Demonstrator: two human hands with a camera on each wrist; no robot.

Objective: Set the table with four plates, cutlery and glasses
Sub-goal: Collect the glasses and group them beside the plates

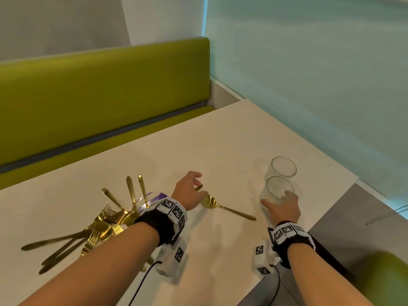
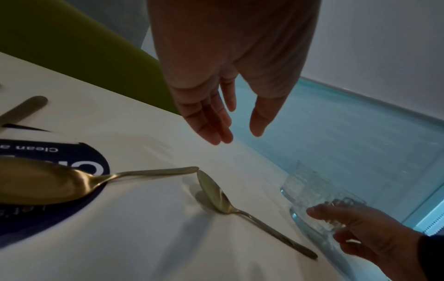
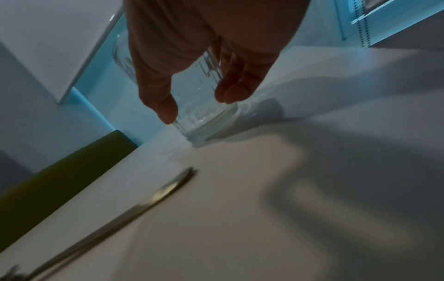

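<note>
Two clear glasses stand near the right edge of the white table. My right hand grips the nearer glass from behind, thumb on one side and fingers on the other; the farther glass stands free just beyond. A gold spoon lies alone mid-table. My left hand hovers open just above its bowl, fingers straight, holding nothing. Gold forks, knives and spoons lie in a loose pile at the left. No plates are in view.
A white packet with blue print lies under a second spoon by my left wrist. A green bench runs along the table's far side. Grey floor lies past the table's right edge, close to the glasses.
</note>
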